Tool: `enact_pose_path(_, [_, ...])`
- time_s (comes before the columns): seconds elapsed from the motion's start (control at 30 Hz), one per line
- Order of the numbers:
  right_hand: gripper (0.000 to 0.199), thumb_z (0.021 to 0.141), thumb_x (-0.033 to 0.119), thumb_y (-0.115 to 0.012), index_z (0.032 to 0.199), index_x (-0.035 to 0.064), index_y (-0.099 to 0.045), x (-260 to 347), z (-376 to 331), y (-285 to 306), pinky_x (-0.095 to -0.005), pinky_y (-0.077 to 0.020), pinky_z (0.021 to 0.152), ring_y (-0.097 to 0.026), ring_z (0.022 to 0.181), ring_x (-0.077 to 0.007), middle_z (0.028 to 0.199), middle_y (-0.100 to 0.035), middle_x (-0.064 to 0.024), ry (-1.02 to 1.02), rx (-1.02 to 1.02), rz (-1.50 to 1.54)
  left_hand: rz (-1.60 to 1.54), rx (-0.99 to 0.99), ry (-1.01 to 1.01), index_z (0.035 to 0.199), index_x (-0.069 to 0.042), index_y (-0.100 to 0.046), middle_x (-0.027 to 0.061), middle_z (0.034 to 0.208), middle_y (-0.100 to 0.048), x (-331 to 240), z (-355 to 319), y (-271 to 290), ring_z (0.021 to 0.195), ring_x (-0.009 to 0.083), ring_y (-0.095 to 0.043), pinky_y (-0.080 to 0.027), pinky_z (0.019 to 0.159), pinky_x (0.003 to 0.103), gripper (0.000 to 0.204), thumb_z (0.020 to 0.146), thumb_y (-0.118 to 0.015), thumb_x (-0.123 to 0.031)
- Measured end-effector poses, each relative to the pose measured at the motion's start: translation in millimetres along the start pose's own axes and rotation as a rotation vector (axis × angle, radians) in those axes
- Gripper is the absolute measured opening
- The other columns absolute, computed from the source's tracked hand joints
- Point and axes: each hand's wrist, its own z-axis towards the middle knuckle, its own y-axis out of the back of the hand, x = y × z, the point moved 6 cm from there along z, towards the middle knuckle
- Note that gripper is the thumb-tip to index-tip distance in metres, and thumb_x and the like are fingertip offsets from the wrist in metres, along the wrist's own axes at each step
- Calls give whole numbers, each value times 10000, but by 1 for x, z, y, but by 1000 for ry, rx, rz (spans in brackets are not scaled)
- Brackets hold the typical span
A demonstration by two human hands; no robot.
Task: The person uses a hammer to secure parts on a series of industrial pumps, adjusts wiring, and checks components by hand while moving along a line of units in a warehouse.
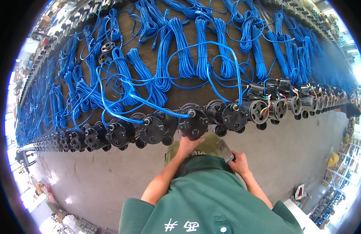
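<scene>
My left hand (189, 145) reaches up to the underside of a black cylindrical housing (194, 124) at the table's near edge. Its fingers curl against the housing and are partly hidden behind it. A blue cable enters that housing's round end cap through a metal fitting. Lower and to the right, my right hand (239, 163) is closed around a flat grey metal piece (225, 151), whose exact kind I cannot make out. To the right of the held housing sits another capped black housing (234, 117), with a blue cable looping out of it.
Coiled blue cables (181, 48) cover much of the brown table (188, 93). Along its edge runs a long row of black housings; those on the right show open ends with coloured wires (265, 111). Shelving (340, 171) stands at the far right.
</scene>
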Motion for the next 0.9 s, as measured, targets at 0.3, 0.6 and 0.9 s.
enact_pose_path(0.3, [143, 751, 82, -698, 882, 27, -674, 34, 0, 6, -446, -478, 565, -597, 598, -427, 664, -569, -229, 162, -45, 26, 33, 31, -42, 1373, -4, -593, 164, 1303, -688, 2, 3, 0, 1183, 303, -651, -522, 1021, 423, 715, 769, -905, -225])
enact_pose_path(0.6, [120, 717, 58, -660, 833, 63, -634, 52, 0, 5, -483, -490, 565, -608, 615, -423, 692, -619, -177, 261, -67, -26, 10, 54, 0, 1320, -17, -645, 148, 1283, -706, 6, 8, 0, 1157, 287, -670, -532, 1004, 420, 644, 770, -900, -231])
enact_pose_path(0.9, [183, 668, 104, -792, 796, 80, -663, 121, -10, 24, -401, -473, 527, -625, 573, -322, 677, -634, -111, 533, -83, -22, 66, 109, 216, 1290, -17, -668, 131, 1238, -730, 1, 9, -1, 1108, 255, -694, -545, 976, 409, 634, 758, -915, -258])
